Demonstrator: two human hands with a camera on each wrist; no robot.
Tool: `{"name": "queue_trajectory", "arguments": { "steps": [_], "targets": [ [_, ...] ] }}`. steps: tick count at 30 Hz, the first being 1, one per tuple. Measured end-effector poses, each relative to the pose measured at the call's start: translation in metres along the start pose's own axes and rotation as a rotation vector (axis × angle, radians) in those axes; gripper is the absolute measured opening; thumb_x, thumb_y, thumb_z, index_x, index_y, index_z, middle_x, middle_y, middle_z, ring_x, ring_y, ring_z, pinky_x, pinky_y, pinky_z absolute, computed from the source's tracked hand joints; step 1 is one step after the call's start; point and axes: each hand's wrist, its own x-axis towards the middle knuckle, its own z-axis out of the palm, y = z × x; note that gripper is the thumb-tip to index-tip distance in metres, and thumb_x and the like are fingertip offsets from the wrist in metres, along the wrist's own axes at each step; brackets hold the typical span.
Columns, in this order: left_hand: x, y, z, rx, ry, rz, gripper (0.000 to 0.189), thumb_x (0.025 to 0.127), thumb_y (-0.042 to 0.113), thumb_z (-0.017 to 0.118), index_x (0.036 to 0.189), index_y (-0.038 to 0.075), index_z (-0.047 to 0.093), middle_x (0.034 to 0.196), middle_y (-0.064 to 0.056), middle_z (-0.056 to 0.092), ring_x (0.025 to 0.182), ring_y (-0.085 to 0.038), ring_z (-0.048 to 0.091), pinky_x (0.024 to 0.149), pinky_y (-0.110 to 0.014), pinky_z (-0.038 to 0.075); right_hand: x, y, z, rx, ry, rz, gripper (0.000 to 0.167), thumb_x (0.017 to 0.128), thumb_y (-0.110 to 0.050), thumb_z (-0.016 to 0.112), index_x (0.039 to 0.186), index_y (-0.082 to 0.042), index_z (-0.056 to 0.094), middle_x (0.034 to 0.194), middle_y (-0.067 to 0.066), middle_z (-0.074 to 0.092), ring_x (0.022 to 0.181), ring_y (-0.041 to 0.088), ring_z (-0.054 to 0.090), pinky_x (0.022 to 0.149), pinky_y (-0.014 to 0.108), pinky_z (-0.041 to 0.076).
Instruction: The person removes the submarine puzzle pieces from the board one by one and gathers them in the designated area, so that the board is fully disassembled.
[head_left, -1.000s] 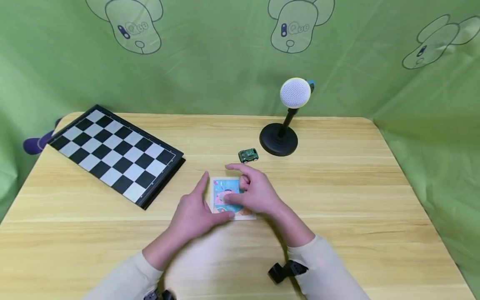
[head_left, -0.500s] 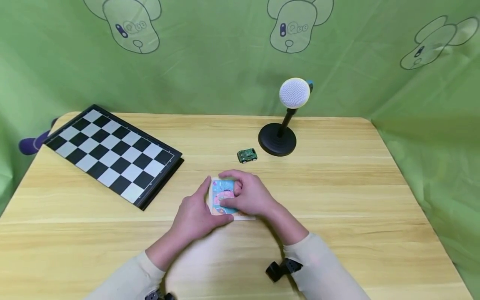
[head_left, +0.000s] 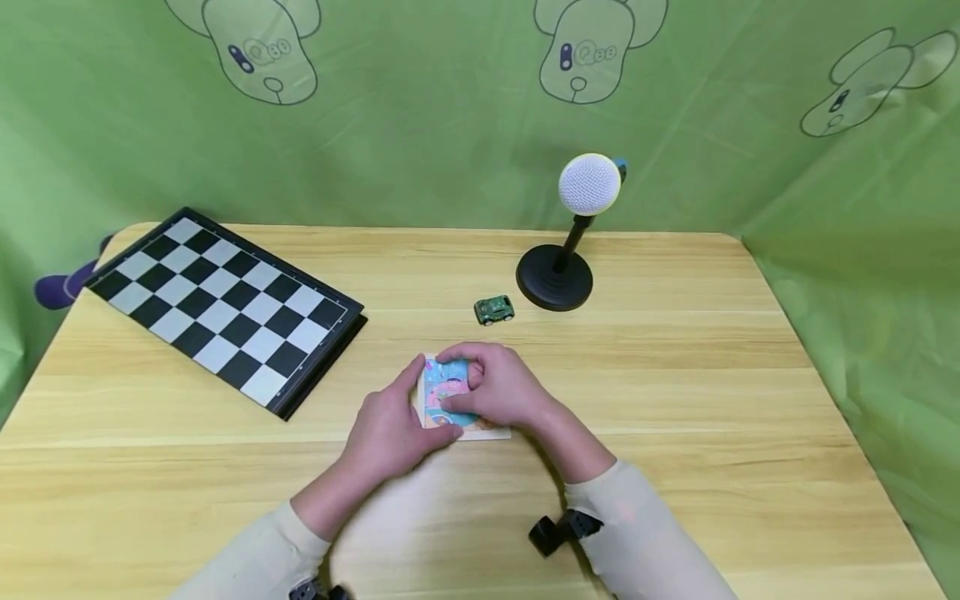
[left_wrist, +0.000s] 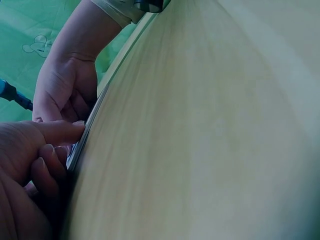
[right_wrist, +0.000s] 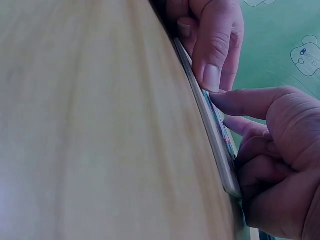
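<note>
A small flat picture board (head_left: 447,422) with a white border and a blue and pink picture lies on the table in the head view. My left hand (head_left: 390,429) holds its left side, thumb along the near edge and index finger at the far left corner. Over its right part is my right hand (head_left: 506,387), thumb on the picture and index finger at the far edge, the other fingers curled. The right wrist view shows the thin edge of the board (right_wrist: 212,135) between both hands. My right hand hides much of the picture.
A folded chessboard (head_left: 232,308) lies at the left. Beyond the hands stand a small green toy car (head_left: 494,310) and a white-headed toy microphone (head_left: 589,185) on a round black base. A green curtain (head_left: 420,125) hangs behind the wooden table (head_left: 712,375).
My right hand has moved slightly left, and its index finger has come down from beyond the board to the board's far edge. My left hand has barely moved.
</note>
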Motion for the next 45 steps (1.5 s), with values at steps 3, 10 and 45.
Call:
{"name": "queue_trajectory", "arguments": {
  "steps": [3, 10, 45],
  "targets": [
    [0.0, 0.0, 0.0, 0.0, 0.012, 0.005, 0.104, 0.072, 0.039, 0.089, 0.154, 0.004, 0.036, 0.053, 0.001, 0.047, 0.048, -0.015, 0.046, 0.053, -0.035, 0.043, 0.001, 0.0, -0.001, -0.01, 0.005, -0.005, 0.049, 0.072, -0.016, 0.091, 0.117, -0.018, 0.073, 0.063, -0.001, 0.045, 0.065, 0.017, 0.049, 0.06, 0.031, 0.041],
    [0.001, 0.0, 0.001, -0.01, 0.017, 0.003, 0.105, 0.072, 0.039, 0.089, 0.155, 0.004, 0.035, 0.055, 0.0, 0.048, 0.049, -0.016, 0.047, 0.051, -0.035, 0.041, 0.002, -0.001, -0.001, -0.053, 0.0, -0.01, 0.049, 0.072, -0.017, 0.091, 0.117, -0.019, 0.073, 0.073, 0.001, 0.057, 0.072, 0.018, 0.055, 0.064, 0.032, 0.045],
    [0.002, -0.002, 0.002, -0.032, -0.001, -0.018, 0.106, 0.072, 0.037, 0.09, 0.155, 0.005, 0.033, 0.057, 0.0, 0.05, 0.05, -0.016, 0.049, 0.048, -0.035, 0.04, 0.004, -0.013, 0.002, 0.147, -0.063, 0.098, 0.053, 0.076, 0.007, 0.083, 0.119, -0.012, 0.06, 0.06, 0.001, 0.042, 0.056, 0.017, 0.043, 0.056, 0.029, 0.036]
  ]
}}
